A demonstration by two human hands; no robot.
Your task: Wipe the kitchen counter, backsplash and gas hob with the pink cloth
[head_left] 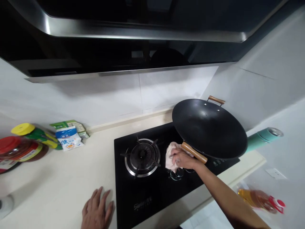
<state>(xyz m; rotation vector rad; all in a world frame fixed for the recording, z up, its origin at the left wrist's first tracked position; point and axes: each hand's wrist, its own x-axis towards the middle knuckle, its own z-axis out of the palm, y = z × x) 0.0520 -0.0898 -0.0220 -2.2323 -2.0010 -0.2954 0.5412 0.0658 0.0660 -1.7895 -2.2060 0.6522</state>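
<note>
While the left grip (97, 210) is resting spread, nothing visibly held, on the bench (69, 181), the nearer right grip (183, 159) is clasping one pale cloth (169, 157), bunched beneath bent fingers, on the black hob (164, 198) between burner (142, 157) and wooden wok handle (194, 152).

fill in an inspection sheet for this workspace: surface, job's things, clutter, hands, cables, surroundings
Surface: black gas stove set in a pale counter
Job's things: pale cloth on the stove; dark wok at the stove's right side
Clutter: red-lidded jar, yellow-capped bottle and packets at left; teal cylinder by the wok
Hands: left hand palm down on the counter; right hand with fingers curled on the cloth
Cables: nothing seen
Surroundings: range hood above; wall socket and red-capped bottle at right
</note>
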